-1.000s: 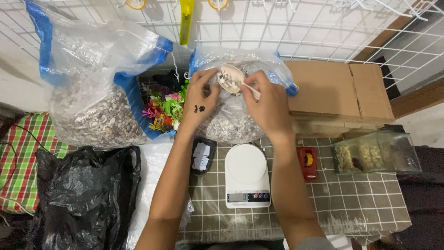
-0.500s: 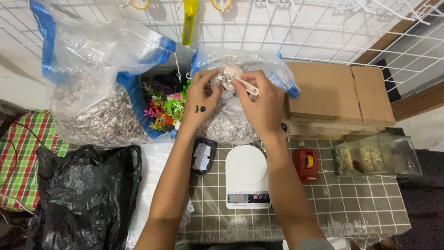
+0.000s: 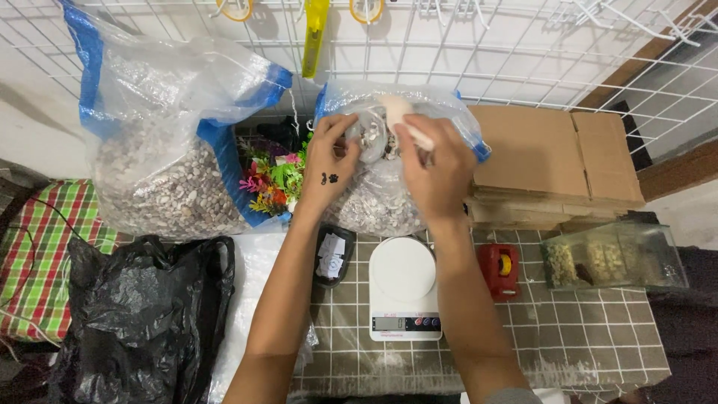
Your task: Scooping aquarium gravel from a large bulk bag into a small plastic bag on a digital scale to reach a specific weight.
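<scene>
Both hands shifted slightly, left hand (image 3: 329, 161) fingers gripping small bag (image 3: 372, 135), right hand (image 3: 437, 168) fingers clasping white scoop (image 3: 404, 120)

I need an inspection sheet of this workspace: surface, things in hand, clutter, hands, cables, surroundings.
Surface: tiled table, grey squares, pale residue near front edge.
Things in hand: small clear bag with pebbles, scoop, above the open pebble bag.
Clutter: kitchen scale, red tape measure, glass tank, large pebble bag, plastic plants, black bag, cardboard.
Hands: left hand holds the small bag; right hand grips the scoop.
Cables: thin black cord over the checked cloth.
Surroundings: white wire grid.
</scene>
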